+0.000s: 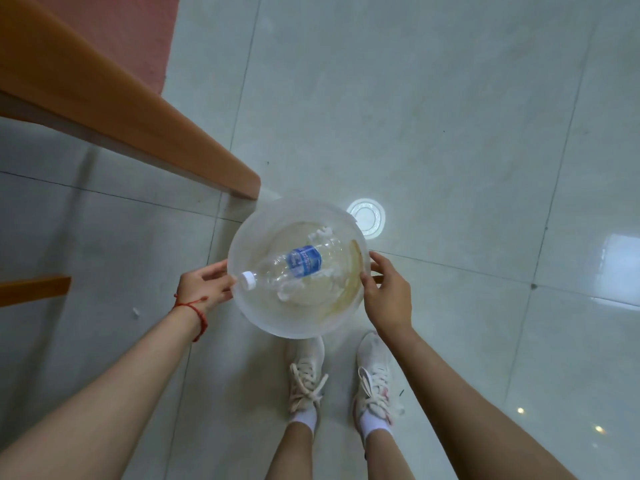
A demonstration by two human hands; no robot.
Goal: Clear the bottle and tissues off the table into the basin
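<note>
A round translucent white basin (273, 323) hangs above the floor in front of my feet. Inside it lies a clear plastic bottle (294, 265) with a blue label and a white cap, the cap resting against the left rim. Crumpled white tissues (323, 233) lie in the basin under and beside the bottle. My left hand (204, 287) grips the basin's left rim. My right hand (386, 294) grips its right rim.
The wooden table edge (145, 112) with a pink top runs diagonally at upper left, its corner just above the basin. A wooden bar (34, 291) sticks in from the left. Pale glossy floor tiles, a round ceiling-light reflection (366, 216) and my white sneakers (308, 372) lie below.
</note>
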